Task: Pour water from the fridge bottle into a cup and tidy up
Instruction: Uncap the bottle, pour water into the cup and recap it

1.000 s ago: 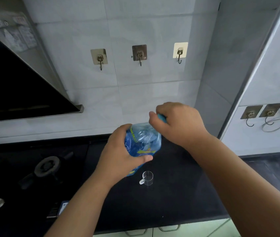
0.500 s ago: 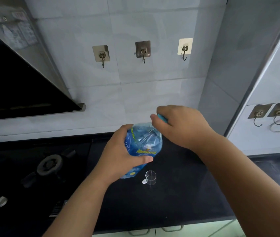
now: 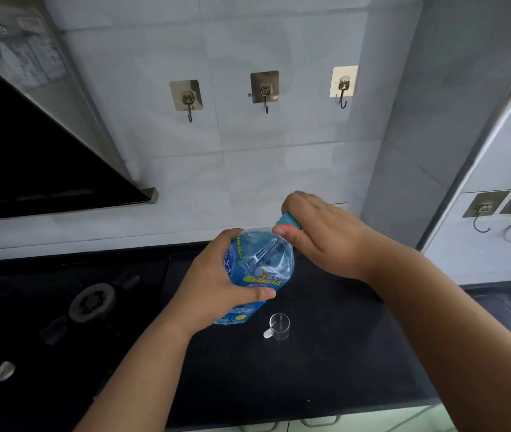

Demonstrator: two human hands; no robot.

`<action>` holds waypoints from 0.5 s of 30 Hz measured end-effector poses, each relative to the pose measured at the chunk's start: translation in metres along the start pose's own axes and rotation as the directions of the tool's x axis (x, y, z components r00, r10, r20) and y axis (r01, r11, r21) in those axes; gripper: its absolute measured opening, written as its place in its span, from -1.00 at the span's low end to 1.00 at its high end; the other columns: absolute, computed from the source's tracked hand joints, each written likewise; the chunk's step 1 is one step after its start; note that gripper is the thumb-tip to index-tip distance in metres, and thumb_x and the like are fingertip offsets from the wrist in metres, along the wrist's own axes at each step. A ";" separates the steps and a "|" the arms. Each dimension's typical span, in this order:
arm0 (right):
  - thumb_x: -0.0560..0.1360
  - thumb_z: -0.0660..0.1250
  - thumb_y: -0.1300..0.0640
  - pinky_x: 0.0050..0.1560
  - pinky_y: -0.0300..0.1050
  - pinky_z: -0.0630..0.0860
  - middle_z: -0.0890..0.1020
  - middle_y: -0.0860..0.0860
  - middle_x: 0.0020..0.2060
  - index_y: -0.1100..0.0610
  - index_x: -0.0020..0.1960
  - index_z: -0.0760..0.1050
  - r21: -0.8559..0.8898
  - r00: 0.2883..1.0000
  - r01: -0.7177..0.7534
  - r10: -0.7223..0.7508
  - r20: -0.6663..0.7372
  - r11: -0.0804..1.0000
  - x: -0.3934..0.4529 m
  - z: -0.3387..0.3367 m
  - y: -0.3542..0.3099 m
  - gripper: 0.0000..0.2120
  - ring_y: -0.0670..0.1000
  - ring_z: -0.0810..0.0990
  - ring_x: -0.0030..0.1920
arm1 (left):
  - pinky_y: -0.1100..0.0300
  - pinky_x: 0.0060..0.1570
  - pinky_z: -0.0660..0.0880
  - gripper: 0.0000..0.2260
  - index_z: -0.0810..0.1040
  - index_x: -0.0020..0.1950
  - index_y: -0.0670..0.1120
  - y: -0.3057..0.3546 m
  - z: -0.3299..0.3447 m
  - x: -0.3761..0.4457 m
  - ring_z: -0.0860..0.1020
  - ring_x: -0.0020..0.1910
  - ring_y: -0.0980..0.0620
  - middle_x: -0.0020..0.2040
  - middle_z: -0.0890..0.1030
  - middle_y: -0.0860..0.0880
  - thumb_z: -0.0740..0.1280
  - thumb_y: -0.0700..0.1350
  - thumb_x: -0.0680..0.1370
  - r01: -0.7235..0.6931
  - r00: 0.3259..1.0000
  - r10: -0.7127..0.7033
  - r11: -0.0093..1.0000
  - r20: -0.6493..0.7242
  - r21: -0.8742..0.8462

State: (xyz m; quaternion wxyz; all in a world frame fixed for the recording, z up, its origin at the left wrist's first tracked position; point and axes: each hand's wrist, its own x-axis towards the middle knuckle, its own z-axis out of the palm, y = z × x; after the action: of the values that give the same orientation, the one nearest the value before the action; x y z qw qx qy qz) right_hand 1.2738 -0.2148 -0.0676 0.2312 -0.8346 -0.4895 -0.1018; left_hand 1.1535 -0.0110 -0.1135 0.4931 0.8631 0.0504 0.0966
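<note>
The left hand [image 3: 216, 285] is wrapped around the body of the blue water bottle [image 3: 259, 269], fingers curled behind it and the thumb pressed across the label, holding it up off the dark surface [image 3: 326, 363] and leaning with its neck toward the far right. The right hand [image 3: 319, 235] is closed over the teal cap [image 3: 288, 220], thumb and fingers pinching it, which looks like the unscrewing or screwing step; whether the cap is loose or tight cannot be told. The small clear cup [image 3: 279, 326] stands upright on the surface, just near and right of the bottle's base, its handle pointing left; whether it holds water cannot be made out. The chief risk lies in the lean: if the cap comes free while the neck is tipped that way, water could spill over the right hand and onto the surface rather than into the cup. A squeeze from the left hand on the thin plastic would push water out faster. The cup is small and light-looking, so a heavy stream from a large bottle could overflow it or knock it over, and the bottle's base swinging down could clip it. The gas burner [image 3: 92, 299] sits to the left, well apart, yet a splash could reach it.
</note>
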 end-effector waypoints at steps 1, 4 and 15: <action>0.63 -0.05 -0.34 -0.05 -0.10 0.37 0.47 -0.05 -0.03 0.13 0.09 0.38 0.005 1.000 0.010 -0.010 0.001 1.000 -0.001 0.001 0.001 -0.45 -0.02 0.42 -0.05 | 0.20 0.13 0.62 -0.26 0.49 0.29 0.23 -0.001 0.000 0.001 0.67 0.12 0.23 0.14 0.67 0.24 0.77 -0.03 0.22 -0.001 1.000 0.001 1.000 -0.002 0.006; 0.65 -0.08 -0.34 0.02 -0.04 0.46 0.47 -0.02 0.01 0.18 0.14 0.40 0.034 1.000 0.030 -0.030 0.002 0.999 -0.001 0.002 0.000 -0.40 0.01 0.44 -0.01 | 0.20 0.14 0.62 -0.24 0.48 0.30 0.25 -0.004 -0.004 0.005 0.66 0.13 0.24 0.16 0.66 0.25 0.77 0.02 0.21 -0.007 1.000 0.007 0.999 0.007 0.031; 0.60 0.28 -0.25 -0.32 -0.28 0.38 0.55 -0.02 -0.38 0.00 -0.08 0.42 0.197 0.950 -0.312 0.305 0.064 0.930 0.017 -0.003 -0.003 -0.68 -0.12 0.44 -0.37 | 0.17 0.14 0.62 -0.29 0.48 0.25 0.28 -0.015 0.007 0.011 0.64 0.12 0.29 0.14 0.65 0.29 0.75 0.08 0.22 -0.007 0.995 0.016 0.996 -0.101 0.094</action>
State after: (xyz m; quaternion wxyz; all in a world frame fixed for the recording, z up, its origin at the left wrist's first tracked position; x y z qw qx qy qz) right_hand 1.2793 -0.2020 -0.0576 0.3209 -0.8744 -0.3639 0.0001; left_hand 1.1659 -0.0074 -0.1288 0.4485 0.8795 0.0748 0.1406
